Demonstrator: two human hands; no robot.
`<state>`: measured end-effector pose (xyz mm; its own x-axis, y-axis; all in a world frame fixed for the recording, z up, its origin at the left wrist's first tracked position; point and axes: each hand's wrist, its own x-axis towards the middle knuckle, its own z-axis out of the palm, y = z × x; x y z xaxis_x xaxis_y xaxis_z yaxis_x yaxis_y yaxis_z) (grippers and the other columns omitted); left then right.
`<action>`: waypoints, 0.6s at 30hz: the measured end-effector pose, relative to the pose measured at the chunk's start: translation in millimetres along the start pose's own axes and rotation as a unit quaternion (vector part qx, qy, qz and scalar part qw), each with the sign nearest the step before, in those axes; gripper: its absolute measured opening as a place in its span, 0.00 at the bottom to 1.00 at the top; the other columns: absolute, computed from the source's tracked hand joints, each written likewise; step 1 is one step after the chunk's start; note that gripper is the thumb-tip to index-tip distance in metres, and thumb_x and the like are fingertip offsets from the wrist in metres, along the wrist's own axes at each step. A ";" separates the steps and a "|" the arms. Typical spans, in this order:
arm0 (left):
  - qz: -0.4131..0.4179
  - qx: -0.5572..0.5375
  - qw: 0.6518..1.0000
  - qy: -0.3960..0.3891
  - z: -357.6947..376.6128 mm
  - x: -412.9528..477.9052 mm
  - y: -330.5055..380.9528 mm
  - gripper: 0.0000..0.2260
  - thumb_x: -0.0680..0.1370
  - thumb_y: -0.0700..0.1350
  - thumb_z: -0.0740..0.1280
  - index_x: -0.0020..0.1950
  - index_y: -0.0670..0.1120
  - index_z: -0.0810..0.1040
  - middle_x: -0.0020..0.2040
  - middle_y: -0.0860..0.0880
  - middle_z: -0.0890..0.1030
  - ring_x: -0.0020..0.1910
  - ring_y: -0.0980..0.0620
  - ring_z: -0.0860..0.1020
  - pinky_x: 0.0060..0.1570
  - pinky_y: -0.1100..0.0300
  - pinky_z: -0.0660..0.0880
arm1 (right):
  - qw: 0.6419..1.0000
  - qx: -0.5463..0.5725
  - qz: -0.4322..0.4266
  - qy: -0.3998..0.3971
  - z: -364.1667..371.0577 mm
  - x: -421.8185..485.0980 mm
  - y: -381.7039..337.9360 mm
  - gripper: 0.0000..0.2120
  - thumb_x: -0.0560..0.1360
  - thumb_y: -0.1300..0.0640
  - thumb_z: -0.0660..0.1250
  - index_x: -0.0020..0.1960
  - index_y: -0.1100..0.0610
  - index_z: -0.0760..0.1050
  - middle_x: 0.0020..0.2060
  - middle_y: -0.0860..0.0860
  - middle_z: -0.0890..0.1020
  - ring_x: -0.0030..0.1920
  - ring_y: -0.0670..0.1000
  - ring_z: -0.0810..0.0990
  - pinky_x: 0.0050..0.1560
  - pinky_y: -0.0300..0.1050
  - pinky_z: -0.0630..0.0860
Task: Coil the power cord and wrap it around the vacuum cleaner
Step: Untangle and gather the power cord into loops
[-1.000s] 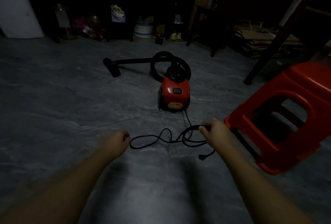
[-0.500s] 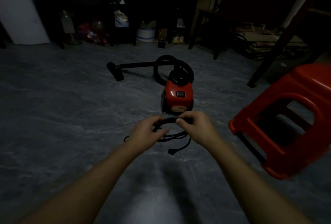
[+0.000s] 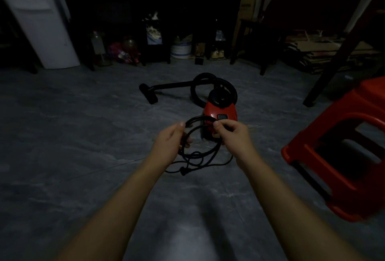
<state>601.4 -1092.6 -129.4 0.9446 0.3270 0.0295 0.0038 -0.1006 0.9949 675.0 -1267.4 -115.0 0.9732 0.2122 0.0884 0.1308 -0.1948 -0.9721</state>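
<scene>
On a marbled grey tile floor (image 3: 62, 135), a glossy red plastic stool (image 3: 341, 112) stands right of a rounded red vacuum cleaner (image 3: 220, 112); before it, the left hand (image 3: 168, 144) and right hand (image 3: 233, 135) each pinch the thin black power cord (image 3: 197, 153), looped between them.

A red stool (image 3: 341, 156) stands on the grey floor (image 3: 62, 135).

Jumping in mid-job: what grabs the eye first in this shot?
At centre, the left hand and right hand both grip loops of the black power cord, and its loose end lies on the grey floor. Just behind sits the red vacuum cleaner with its curled black hose. A red plastic stool stands at the right edge.
</scene>
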 end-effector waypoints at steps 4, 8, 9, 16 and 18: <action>0.003 -0.029 0.999 -0.013 -11.2 -8.5 21.3 0.09 0.82 0.40 0.62 0.56 0.43 0.82 0.41 0.45 0.84 0.36 0.56 0.82 0.40 0.64 0.78 | 0.999 -0.018 -0.013 -0.033 -4.3 4.9 -2.2 0.06 0.78 0.54 0.69 0.45 0.52 0.84 0.41 0.53 0.86 0.46 0.53 0.84 0.50 0.47 0.80; 0.019 -0.034 0.999 -0.006 -17.5 -26.7 33.4 0.10 0.80 0.37 0.66 0.59 0.43 0.83 0.42 0.42 0.85 0.39 0.52 0.83 0.42 0.63 0.80 | 0.997 -0.027 -0.007 -0.077 -8.9 -2.1 -5.6 0.06 0.78 0.54 0.69 0.47 0.54 0.84 0.42 0.51 0.86 0.44 0.45 0.84 0.43 0.38 0.76; 0.022 -0.027 0.999 -0.002 -17.9 -31.5 33.0 0.10 0.80 0.38 0.66 0.58 0.44 0.83 0.42 0.42 0.86 0.39 0.50 0.84 0.43 0.61 0.81 | 0.996 -0.024 -0.009 -0.080 -7.6 -3.2 -6.1 0.06 0.77 0.55 0.69 0.48 0.55 0.84 0.42 0.51 0.86 0.41 0.42 0.83 0.41 0.34 0.74; -0.001 0.004 1.000 0.003 -36.9 -42.3 19.3 0.09 0.77 0.36 0.70 0.53 0.46 0.84 0.39 0.44 0.86 0.38 0.44 0.85 0.41 0.57 0.83 | 0.993 -0.023 -0.069 -0.096 11.5 -5.9 -2.3 0.02 0.75 0.59 0.72 0.44 0.55 0.84 0.36 0.47 0.85 0.40 0.41 0.84 0.44 0.32 0.78; -0.024 0.025 0.999 -0.025 -39.5 -34.9 18.7 0.08 0.77 0.36 0.69 0.52 0.46 0.84 0.39 0.44 0.86 0.38 0.46 0.86 0.39 0.60 0.82 | 0.992 -0.035 -0.083 -0.091 11.3 -4.5 2.6 0.02 0.75 0.58 0.73 0.44 0.54 0.84 0.38 0.47 0.86 0.42 0.42 0.84 0.46 0.33 0.78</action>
<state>555.6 -1068.8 -108.0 0.9582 0.2850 -0.0246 0.0650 -0.1330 0.9890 668.8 -1258.1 -120.4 0.8880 0.4148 0.1984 0.3045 -0.2074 -0.9296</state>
